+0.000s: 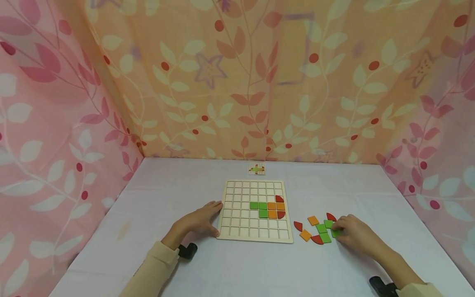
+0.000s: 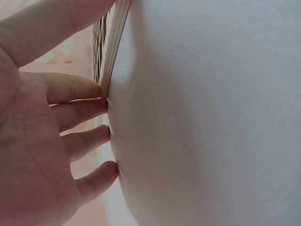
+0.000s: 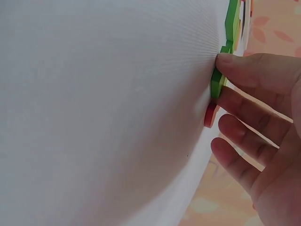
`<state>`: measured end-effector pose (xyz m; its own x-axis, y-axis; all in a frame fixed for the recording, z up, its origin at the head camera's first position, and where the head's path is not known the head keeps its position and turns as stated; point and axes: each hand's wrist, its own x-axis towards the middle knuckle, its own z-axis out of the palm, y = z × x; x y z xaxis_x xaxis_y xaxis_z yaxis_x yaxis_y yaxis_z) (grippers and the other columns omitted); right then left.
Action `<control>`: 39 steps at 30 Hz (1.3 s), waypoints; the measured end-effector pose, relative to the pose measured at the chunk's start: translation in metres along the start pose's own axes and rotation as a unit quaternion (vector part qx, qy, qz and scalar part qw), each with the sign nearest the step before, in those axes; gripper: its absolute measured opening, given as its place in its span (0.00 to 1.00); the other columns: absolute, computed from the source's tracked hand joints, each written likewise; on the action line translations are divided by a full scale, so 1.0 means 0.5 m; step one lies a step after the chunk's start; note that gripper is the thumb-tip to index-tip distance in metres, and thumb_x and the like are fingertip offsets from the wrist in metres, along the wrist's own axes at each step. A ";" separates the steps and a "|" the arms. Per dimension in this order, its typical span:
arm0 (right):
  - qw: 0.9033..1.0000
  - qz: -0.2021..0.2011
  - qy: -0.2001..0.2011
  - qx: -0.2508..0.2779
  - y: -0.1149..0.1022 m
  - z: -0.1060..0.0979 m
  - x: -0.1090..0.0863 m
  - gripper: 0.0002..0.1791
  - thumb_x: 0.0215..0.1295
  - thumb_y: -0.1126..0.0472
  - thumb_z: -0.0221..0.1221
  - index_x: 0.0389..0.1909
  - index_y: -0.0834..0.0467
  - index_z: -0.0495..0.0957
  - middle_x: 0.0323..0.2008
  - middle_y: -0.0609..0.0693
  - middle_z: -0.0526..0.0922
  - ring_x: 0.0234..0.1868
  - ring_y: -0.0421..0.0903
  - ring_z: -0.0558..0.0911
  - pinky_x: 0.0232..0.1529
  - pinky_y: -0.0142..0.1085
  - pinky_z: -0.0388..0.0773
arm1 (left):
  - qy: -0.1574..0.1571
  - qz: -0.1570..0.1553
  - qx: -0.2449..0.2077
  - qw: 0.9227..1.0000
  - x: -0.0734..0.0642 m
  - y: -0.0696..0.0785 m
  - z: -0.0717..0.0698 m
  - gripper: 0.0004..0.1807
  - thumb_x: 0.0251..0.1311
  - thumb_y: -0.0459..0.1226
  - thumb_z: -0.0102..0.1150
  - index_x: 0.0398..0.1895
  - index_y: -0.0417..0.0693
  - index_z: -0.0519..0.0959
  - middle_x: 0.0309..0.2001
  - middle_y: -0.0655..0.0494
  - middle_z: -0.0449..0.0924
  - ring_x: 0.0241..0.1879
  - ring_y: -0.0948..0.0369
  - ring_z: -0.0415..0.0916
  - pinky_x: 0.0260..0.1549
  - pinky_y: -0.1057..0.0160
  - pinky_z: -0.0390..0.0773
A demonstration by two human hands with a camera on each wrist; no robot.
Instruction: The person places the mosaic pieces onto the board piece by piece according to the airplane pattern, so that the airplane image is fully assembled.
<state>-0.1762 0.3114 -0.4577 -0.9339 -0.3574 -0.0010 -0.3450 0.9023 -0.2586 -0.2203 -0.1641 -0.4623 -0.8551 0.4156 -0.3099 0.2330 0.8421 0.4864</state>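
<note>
A square wooden grid board [image 1: 237, 234] lies on the table, holding three green squares, three orange squares and two red quarter-circle tiles on its right half. My left hand [image 1: 200, 218] rests at the board's left edge, thumb and fingers spread; in the left wrist view, fingertips touch the cloth and the board's side [image 2: 110, 61]. To the right of the board, my right hand [image 1: 354, 233] pinches a green square tile [image 3: 217, 84] between thumb and index finger, low at the tabletop. Beside it lie loose green squares [image 1: 325, 238], orange squares [image 1: 305, 235] and red quarter circles [image 1: 298, 226].
A small pattern card [image 1: 257, 168] with a coloured figure lies behind the board. White cloth [image 1: 178, 177] covers the table. Patterned curtains [image 1: 237, 82] hang at the back and both sides. A black wrist device [image 1: 188, 251] sits at the left wrist.
</note>
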 end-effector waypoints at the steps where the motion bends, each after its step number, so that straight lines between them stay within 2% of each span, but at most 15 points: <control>1: 1.000 0.004 -0.002 0.002 0.000 0.000 0.002 0.11 0.46 0.66 0.72 0.32 0.55 0.85 0.34 0.43 0.83 0.38 0.43 0.75 0.41 0.43 0.79 | 0.001 0.000 -0.001 1.000 0.000 0.000 0.000 0.53 0.47 0.42 0.75 0.75 0.42 0.55 0.78 0.50 0.49 0.79 0.50 0.41 0.75 0.46 0.49; 15: 0.999 0.026 0.002 0.032 -0.009 -0.011 0.012 0.12 0.49 0.64 0.71 0.37 0.58 0.86 0.31 0.43 0.80 0.35 0.42 0.70 0.33 0.32 0.73 | 0.001 -0.005 -0.002 1.000 -0.003 0.003 0.000 0.53 0.47 0.42 0.75 0.75 0.43 0.56 0.78 0.51 0.50 0.78 0.50 0.41 0.75 0.46 0.49; 19: 0.999 0.022 0.010 0.048 -0.018 -0.018 0.018 0.13 0.50 0.63 0.71 0.39 0.59 0.86 0.34 0.45 0.81 0.37 0.43 0.73 0.36 0.36 0.77 | 0.000 -0.005 -0.002 1.000 -0.003 0.004 -0.001 0.53 0.47 0.42 0.75 0.76 0.44 0.55 0.78 0.51 0.49 0.79 0.50 0.41 0.75 0.46 0.49; 22: 0.998 0.007 0.034 0.058 -0.028 -0.017 0.024 0.12 0.50 0.62 0.72 0.38 0.57 0.86 0.35 0.44 0.82 0.38 0.44 0.74 0.38 0.37 0.78 | -0.001 -0.004 -0.001 1.000 -0.002 0.003 -0.001 0.53 0.47 0.42 0.75 0.75 0.43 0.55 0.78 0.51 0.49 0.79 0.50 0.41 0.75 0.46 0.49; 27: 0.995 -0.006 0.073 0.073 -0.045 -0.005 0.041 0.12 0.50 0.61 0.72 0.37 0.56 0.86 0.34 0.42 0.82 0.38 0.42 0.74 0.37 0.33 0.76 | 0.000 -0.003 0.001 1.000 0.000 0.001 0.000 0.53 0.47 0.42 0.75 0.75 0.43 0.55 0.78 0.50 0.49 0.78 0.50 0.41 0.75 0.46 0.49; 34: 0.994 -0.003 0.053 0.096 -0.084 0.000 0.075 0.10 0.52 0.61 0.70 0.37 0.55 0.85 0.36 0.43 0.83 0.41 0.44 0.76 0.40 0.38 0.79 | 0.001 0.000 -0.004 1.000 0.001 -0.001 0.002 0.53 0.47 0.42 0.75 0.75 0.43 0.55 0.78 0.50 0.49 0.78 0.50 0.41 0.75 0.46 0.49; 39: 0.993 -0.021 0.050 0.103 -0.115 -0.001 0.100 0.10 0.53 0.63 0.70 0.38 0.56 0.85 0.37 0.45 0.83 0.42 0.46 0.77 0.43 0.42 0.82 | 0.002 -0.001 -0.005 1.000 0.002 -0.002 0.003 0.53 0.47 0.42 0.75 0.75 0.43 0.56 0.78 0.50 0.50 0.78 0.50 0.41 0.75 0.46 0.49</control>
<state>-0.2029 0.2417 -0.4425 -0.9270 -0.3591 0.1084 -0.3680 0.8145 -0.4486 -0.2207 -0.1639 -0.4641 -0.8578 0.4120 -0.3074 0.2261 0.8394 0.4942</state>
